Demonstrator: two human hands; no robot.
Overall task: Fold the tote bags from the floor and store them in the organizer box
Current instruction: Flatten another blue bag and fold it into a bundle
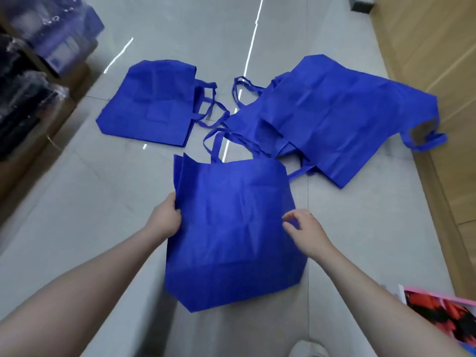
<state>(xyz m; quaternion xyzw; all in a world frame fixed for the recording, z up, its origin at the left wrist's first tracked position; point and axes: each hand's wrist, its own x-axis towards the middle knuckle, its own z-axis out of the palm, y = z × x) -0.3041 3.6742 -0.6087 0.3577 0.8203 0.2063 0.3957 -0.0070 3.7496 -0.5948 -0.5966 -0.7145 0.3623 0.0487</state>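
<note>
A blue tote bag [231,228] hangs flat in front of me, handles pointing away. My left hand [166,217] grips its left edge with the fingers behind the fabric. My right hand [302,228] pinches its right edge between thumb and fingers. A second blue tote bag [152,104] lies flat on the grey floor at the far left. A loose pile of blue tote bags [334,117] lies at the far right, handles spread toward the centre. At the bottom right corner a pink-rimmed organizer box [443,315] shows red and black contents.
Shelves with plastic-wrapped dark goods [31,81] and cardboard boxes line the left side. A wooden wall panel [438,60] runs along the right. Glossy grey floor tiles [77,202] surround the bags. A pale shoe tip [309,349] shows at the bottom.
</note>
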